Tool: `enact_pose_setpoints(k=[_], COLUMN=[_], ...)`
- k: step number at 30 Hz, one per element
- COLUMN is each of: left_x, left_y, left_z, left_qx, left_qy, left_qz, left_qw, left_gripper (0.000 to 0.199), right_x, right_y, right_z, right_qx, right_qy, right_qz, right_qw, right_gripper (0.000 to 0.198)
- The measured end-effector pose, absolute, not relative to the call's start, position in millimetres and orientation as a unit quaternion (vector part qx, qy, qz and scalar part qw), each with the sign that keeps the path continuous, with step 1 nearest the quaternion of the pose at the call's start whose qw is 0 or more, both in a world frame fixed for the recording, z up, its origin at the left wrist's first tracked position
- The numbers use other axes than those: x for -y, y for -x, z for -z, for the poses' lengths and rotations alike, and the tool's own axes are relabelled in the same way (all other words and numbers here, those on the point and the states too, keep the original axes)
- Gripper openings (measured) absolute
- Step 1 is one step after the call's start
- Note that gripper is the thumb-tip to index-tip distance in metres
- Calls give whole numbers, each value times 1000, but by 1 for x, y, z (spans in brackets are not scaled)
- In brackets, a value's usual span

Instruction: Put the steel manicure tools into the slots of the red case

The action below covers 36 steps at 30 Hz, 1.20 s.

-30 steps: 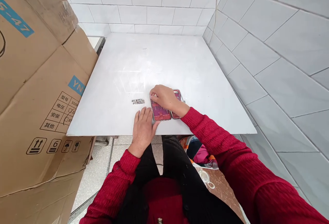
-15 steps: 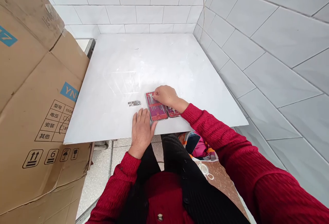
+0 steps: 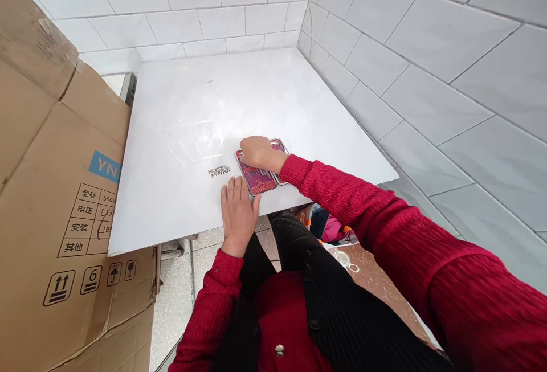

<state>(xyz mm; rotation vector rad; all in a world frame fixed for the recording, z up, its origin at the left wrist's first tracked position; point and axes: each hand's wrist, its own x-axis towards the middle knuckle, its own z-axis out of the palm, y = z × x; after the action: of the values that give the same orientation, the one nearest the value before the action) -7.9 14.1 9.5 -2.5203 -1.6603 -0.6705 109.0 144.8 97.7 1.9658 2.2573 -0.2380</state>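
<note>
An open red manicure case (image 3: 264,185) lies on the white table, with slim metal tools strapped inside its left half. My right hand (image 3: 258,151) is bent over the upper part of that half, fingers closed downward. The hand hides whatever its fingertips grip. Part of the case's other half shows beyond my wrist. Flat on the tabletop, my left hand (image 3: 238,212) has its fingers stretched out and its thumb against the case's lower left edge. Small shiny metal pieces (image 3: 219,171), which look like nail clippers, lie left of the case.
The white table (image 3: 183,98) reaches back to tiled walls behind and at right. A tall cardboard box (image 3: 55,150) stands along its left side. Below the front edge, a colourful bag (image 3: 331,227) sits by my legs.
My right hand has shifted left across the case's upper end, uncovering more of the right half's top. My left hand stays at the case's edge. The head view has turned slightly.
</note>
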Motion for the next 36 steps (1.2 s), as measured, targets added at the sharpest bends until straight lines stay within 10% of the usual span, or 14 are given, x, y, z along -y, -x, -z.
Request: enact_pose_setpoints(k=[36], left_x=[-11], left_y=[9], left_z=[-8], left_qx=[546], left_qy=[809], left_qz=[217], left_qw=[22], left_gripper=[52], right_x=[-160], right_y=[-96], right_z=[-78], right_qx=[-717], right_qy=[-675], right_qz=[162], right_qw=[59], right_gripper=[18])
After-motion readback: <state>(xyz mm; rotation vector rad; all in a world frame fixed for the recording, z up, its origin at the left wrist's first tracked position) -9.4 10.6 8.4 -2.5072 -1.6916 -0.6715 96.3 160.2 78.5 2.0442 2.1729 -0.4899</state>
